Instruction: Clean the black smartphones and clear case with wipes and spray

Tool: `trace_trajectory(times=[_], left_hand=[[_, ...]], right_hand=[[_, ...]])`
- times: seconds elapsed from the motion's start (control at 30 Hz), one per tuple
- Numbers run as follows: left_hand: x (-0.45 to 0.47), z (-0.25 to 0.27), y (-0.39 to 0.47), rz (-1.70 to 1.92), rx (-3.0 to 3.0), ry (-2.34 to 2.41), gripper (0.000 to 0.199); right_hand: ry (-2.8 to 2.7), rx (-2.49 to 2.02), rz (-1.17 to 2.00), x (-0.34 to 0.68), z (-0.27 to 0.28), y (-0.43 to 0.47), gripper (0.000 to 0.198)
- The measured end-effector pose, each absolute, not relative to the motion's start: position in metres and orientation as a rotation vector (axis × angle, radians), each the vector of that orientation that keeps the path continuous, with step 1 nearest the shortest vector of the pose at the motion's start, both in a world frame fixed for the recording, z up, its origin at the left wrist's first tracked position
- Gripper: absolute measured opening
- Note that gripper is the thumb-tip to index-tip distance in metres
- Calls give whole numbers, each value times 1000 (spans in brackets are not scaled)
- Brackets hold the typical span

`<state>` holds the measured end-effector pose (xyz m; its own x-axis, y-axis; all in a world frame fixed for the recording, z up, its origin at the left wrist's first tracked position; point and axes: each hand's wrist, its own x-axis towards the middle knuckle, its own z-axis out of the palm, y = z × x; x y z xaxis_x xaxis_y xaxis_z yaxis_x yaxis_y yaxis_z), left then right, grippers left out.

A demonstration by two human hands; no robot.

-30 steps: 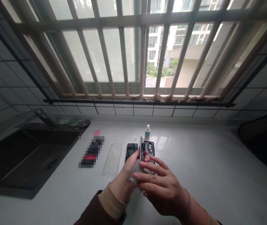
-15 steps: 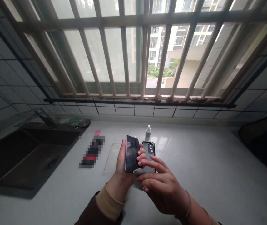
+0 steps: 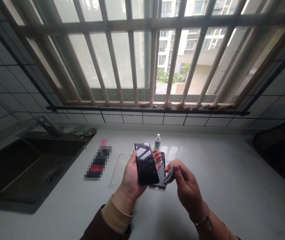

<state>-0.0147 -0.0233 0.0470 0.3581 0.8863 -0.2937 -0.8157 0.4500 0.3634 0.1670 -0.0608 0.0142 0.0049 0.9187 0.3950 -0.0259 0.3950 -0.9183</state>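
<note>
A black smartphone (image 3: 146,165) rests screen up in my left hand (image 3: 130,175), the thumb along its left edge and the fingers showing past its right side. My right hand (image 3: 187,185) is closed on a small grey cloth (image 3: 169,177), held just right of the phone and apart from it. Beneath the phone, a dark phone case (image 3: 161,182) lies on the counter, partly hidden. To its left lies a clear phone case (image 3: 119,170). Behind the phone stands a small white bottle (image 3: 157,143) with a coloured label.
A dark sink (image 3: 29,201) with a faucet (image 3: 47,126) is set into the white counter (image 3: 222,186) at left. Beside it lie a pixelated dark item (image 3: 97,164) and a pink slip (image 3: 103,142). A barred window rises behind; a black object (image 3: 282,153) stands far right.
My right hand has drawn the cloth away from the phone's lower edge, to the right. My left hand has turned the phone so that its screen faces up more, and its fingers have loosened.
</note>
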Motion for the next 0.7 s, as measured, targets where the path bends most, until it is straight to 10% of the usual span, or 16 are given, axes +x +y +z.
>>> trace_trajectory(times=[0.3,0.7], left_hand=[[-6,30,-22,984,299,594,63],[0,11,-22,1079,603,761,38]], right_hand=[[-1019,-994,1570,162,-8,-50,49],[-1156,-1127,1405,171,6,-42,50]])
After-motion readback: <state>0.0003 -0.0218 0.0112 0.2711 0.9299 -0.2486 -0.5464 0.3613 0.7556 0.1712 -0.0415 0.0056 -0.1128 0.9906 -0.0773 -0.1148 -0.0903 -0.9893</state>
